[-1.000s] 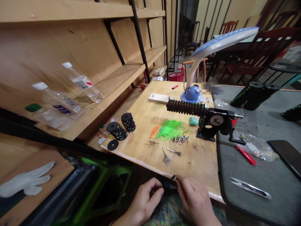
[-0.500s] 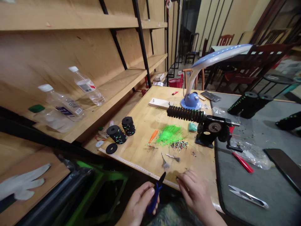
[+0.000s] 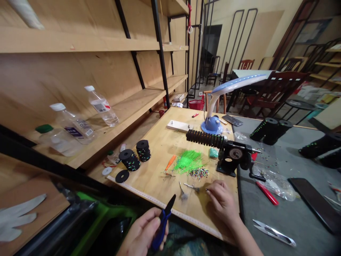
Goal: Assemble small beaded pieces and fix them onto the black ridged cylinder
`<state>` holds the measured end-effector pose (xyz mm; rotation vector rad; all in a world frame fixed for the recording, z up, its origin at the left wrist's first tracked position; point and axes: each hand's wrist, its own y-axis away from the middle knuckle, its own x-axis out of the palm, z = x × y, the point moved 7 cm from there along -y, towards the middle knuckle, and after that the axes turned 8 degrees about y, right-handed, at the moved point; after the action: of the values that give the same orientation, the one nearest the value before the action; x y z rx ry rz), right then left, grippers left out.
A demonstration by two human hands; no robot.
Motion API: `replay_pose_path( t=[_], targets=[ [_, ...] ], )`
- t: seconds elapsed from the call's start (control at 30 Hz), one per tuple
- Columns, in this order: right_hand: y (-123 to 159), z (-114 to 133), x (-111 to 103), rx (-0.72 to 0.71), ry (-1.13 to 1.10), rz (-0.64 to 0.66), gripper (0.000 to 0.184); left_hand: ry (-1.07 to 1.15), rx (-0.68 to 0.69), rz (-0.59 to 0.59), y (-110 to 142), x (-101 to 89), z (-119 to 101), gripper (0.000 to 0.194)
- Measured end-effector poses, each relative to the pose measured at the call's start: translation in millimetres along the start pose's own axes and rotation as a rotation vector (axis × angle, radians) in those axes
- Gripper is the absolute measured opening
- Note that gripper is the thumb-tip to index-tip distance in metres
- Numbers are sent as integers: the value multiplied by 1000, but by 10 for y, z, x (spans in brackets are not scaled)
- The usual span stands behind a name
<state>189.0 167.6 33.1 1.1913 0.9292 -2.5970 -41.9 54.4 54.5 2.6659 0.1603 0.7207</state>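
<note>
My left hand (image 3: 145,231) is wrapped around the blue handles of black-nosed pliers (image 3: 162,225), whose jaws look closed and point up over the table's front edge. My right hand (image 3: 222,201) hovers just over the wood, thumb and forefinger pinched at a tiny dark bit too small to name. To its left lie two small pieces with grey bristly ends (image 3: 183,193). Behind these are a pile of multicoloured beads (image 3: 199,173), bright green strands (image 3: 189,160) and an orange-handled tool (image 3: 169,163).
A black hand-cranked device (image 3: 231,156) carries a ribbed black roll. Behind it stands a blue lamp (image 3: 213,124). Black foam-like discs (image 3: 128,160) are stacked at left. Silver thread snips (image 3: 274,233) and a red tool (image 3: 267,193) rest on the grey mat (image 3: 253,202).
The view has tilted up slightly. My right hand has moved away from the pliers, forward over the table near the bristly pieces. My left hand keeps its hold on the pliers.
</note>
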Motion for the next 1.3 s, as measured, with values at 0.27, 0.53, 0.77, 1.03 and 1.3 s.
replay_pose_path(
  t=[0.27, 0.53, 0.77, 1.03, 1.3],
  targets=[
    [-11, -53, 23, -4, 78, -26, 13, -144, 21, -2, 79, 19, -98, 43],
    [8, -19, 49, -4, 66, 35, 16, -257, -33, 81, 38, 144, -106, 41],
    [54, 44, 2, 17, 22, 9, 27, -371, -93, 152, 29, 305, -116, 46],
    [222, 511, -180, 271, -551, 5, 32, -427, -154, 189, -2, 353, 73, 46],
    [276, 758, -66, 255, -533, 143, 17, -502, -125, 234, -104, 316, 137, 43]
  ],
)
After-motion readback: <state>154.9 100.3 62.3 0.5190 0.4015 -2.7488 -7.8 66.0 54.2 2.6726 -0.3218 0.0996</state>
